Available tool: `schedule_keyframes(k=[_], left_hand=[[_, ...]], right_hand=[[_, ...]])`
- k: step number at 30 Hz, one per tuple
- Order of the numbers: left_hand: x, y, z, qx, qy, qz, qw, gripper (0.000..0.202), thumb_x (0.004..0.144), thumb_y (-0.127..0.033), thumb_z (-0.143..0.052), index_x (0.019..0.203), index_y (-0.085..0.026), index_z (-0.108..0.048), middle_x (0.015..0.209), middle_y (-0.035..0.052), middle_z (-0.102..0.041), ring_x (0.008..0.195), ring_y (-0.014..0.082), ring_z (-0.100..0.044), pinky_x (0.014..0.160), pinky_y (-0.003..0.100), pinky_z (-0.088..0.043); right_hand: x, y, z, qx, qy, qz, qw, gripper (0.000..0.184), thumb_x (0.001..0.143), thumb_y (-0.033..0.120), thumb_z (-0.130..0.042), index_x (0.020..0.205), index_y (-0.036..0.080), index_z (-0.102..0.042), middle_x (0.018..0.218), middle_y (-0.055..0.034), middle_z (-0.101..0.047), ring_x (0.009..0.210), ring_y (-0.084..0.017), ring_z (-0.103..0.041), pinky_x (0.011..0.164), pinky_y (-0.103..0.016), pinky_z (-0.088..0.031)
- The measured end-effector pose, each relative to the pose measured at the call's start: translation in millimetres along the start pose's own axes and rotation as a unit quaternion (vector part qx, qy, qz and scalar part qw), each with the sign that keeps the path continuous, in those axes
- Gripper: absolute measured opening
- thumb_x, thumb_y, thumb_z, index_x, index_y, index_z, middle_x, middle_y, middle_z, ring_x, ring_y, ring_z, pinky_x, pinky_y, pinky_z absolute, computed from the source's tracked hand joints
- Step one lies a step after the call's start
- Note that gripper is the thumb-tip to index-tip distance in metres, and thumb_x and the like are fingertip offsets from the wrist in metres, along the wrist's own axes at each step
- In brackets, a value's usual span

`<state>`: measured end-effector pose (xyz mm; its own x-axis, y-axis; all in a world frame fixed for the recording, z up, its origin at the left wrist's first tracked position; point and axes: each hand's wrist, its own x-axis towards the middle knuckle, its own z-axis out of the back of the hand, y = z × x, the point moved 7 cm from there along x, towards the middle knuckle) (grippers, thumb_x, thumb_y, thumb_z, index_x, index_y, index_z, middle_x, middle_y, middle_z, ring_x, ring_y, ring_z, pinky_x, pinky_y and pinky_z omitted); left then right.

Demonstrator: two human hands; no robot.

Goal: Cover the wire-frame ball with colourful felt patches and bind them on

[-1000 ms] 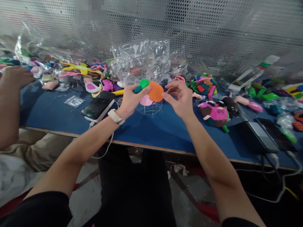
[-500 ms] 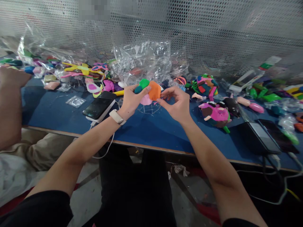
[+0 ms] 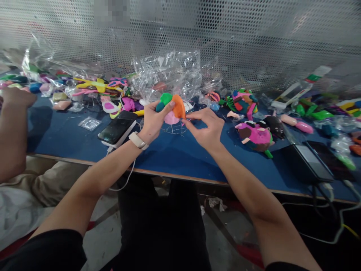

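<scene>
My left hand (image 3: 155, 121) is closed around a clay-covered wire frame, its thumb lying over the front. Green clay (image 3: 166, 99), an orange clay sheet (image 3: 178, 107) and pink clay (image 3: 171, 119) cover the upper part. Bare wire mesh (image 3: 175, 130) shows below the pink. At the right edge of the orange sheet, my right hand (image 3: 205, 126) pinches the clay between thumb and forefinger. Part of the piece is hidden behind my left fingers.
A phone on a white power bank (image 3: 117, 130) lies left of my wrist. Clear plastic bags (image 3: 169, 73) are heaped behind. A pink clay figure (image 3: 255, 136) and dark devices (image 3: 310, 162) sit to the right. Another person's arm (image 3: 14, 128) rests at the left.
My right thumb and forefinger have closed on the orange clay's edge, which now bends away from the piece. The piece has turned slightly in my left hand.
</scene>
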<state>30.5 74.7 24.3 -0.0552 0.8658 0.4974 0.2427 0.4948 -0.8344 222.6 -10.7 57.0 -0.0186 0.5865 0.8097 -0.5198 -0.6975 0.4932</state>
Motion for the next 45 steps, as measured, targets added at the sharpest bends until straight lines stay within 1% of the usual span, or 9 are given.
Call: schedule_keyframes(k=[6, 10, 15, 24, 29, 32, 37, 41, 45], left_hand=[[0.0, -0.8, -0.3, -0.025, 0.003, 0.006, 1.000, 0.073, 0.072, -0.074, -0.099, 0.062, -0.020, -0.050, 0.064, -0.0059, -0.036, 0.060, 0.0086, -0.032, 0.056, 0.029, -0.027], [-0.8, -0.4, -1.9, -0.040, 0.010, 0.009, 0.999, 0.073, 0.072, -0.071, -0.101, 0.061, -0.020, -0.050, 0.063, -0.0062, -0.037, 0.058, 0.0077, -0.032, 0.054, 0.028, -0.026], [-1.5, -0.3, -4.7, -0.045, 0.021, 0.009, 0.999, 0.071, 0.073, -0.069, -0.101, 0.062, -0.020, -0.052, 0.063, -0.0061, -0.038, 0.057, 0.0074, -0.034, 0.053, 0.027, -0.028], [-3.1, -2.7, -6.8, -0.024, 0.022, 0.016, 0.999, 0.075, 0.071, -0.070, -0.101, 0.060, -0.020, -0.047, 0.062, -0.0064, -0.036, 0.058, 0.0078, -0.031, 0.053, 0.028, -0.027], [-2.9, -0.4, -7.4, -0.035, 0.027, 0.017, 0.999, 0.073, 0.070, -0.071, -0.102, 0.061, -0.019, -0.051, 0.063, -0.0061, -0.038, 0.058, 0.0073, -0.032, 0.053, 0.027, -0.028], [-3.4, 0.6, -6.8, -0.033, 0.027, 0.024, 0.999, 0.073, 0.071, -0.070, -0.102, 0.061, -0.019, -0.051, 0.063, -0.0061, -0.038, 0.059, 0.0068, -0.033, 0.053, 0.026, -0.029], [-4.2, 1.1, -5.4, -0.037, 0.018, 0.043, 0.998, 0.070, 0.071, -0.068, -0.103, 0.061, -0.018, -0.055, 0.063, -0.0061, -0.040, 0.059, 0.0065, -0.033, 0.053, 0.026, -0.029], [-3.4, 2.2, -4.7, -0.043, 0.013, 0.042, 0.998, 0.069, 0.071, -0.067, -0.103, 0.060, -0.017, -0.057, 0.063, -0.0056, -0.040, 0.059, 0.0063, -0.033, 0.054, 0.027, -0.026], [-3.0, 3.2, -4.7, -0.041, 0.012, 0.037, 0.998, 0.067, 0.070, -0.069, -0.103, 0.062, -0.017, -0.061, 0.064, -0.0050, -0.043, 0.059, 0.0063, -0.035, 0.055, 0.027, -0.027]], right_hand=[[1.0, -8.6, 12.2, 0.031, -0.043, -0.031, 0.998, 0.026, 0.101, 0.058, -0.076, 0.097, 0.033, -0.081, 0.088, -0.0040, -0.077, 0.080, -0.025, -0.069, 0.081, -0.050, -0.064], [4.5, -13.7, 12.8, 0.024, -0.030, -0.020, 0.999, 0.023, 0.097, 0.057, -0.080, 0.104, 0.035, -0.082, 0.101, -0.0055, -0.073, 0.085, -0.025, -0.068, 0.080, -0.052, -0.066], [6.3, -15.0, 8.0, 0.026, -0.021, -0.016, 0.999, 0.017, 0.097, 0.053, -0.084, 0.097, 0.035, -0.082, 0.111, -0.0070, -0.069, 0.095, -0.027, -0.069, 0.080, -0.054, -0.067], [4.8, -22.4, 11.8, 0.044, -0.050, -0.070, 0.995, 0.031, 0.090, 0.054, -0.092, 0.106, 0.033, -0.077, 0.138, -0.0077, -0.067, 0.091, -0.022, -0.070, 0.080, -0.048, -0.070], [8.2, -15.0, 9.8, 0.048, -0.031, -0.031, 0.998, 0.017, 0.096, 0.045, -0.085, 0.091, 0.030, -0.078, 0.114, -0.0070, -0.074, 0.098, -0.026, -0.074, 0.082, -0.048, -0.070], [8.6, -14.9, 9.6, 0.054, -0.024, -0.016, 0.998, 0.013, 0.098, 0.041, -0.080, 0.093, 0.029, -0.080, 0.105, -0.0061, -0.074, 0.097, -0.026, -0.075, 0.083, -0.048, -0.070], [7.7, -17.7, 7.1, 0.079, 0.004, -0.004, 0.997, 0.020, 0.098, 0.049, -0.080, 0.099, 0.028, -0.080, 0.101, -0.0047, -0.078, 0.096, -0.025, -0.077, 0.083, -0.045, -0.070], [7.4, -14.6, 6.6, 0.072, -0.017, 0.003, 0.997, 0.024, 0.096, 0.052, -0.084, 0.097, 0.028, -0.078, 0.103, -0.0049, -0.081, 0.101, -0.026, -0.079, 0.090, -0.046, -0.069], [7.0, -25.3, -0.1, 0.130, -0.016, -0.056, 0.990, 0.036, 0.092, 0.061, -0.088, 0.096, 0.028, -0.075, 0.099, -0.0030, -0.082, 0.094, -0.023, -0.081, 0.088, -0.043, -0.069]])
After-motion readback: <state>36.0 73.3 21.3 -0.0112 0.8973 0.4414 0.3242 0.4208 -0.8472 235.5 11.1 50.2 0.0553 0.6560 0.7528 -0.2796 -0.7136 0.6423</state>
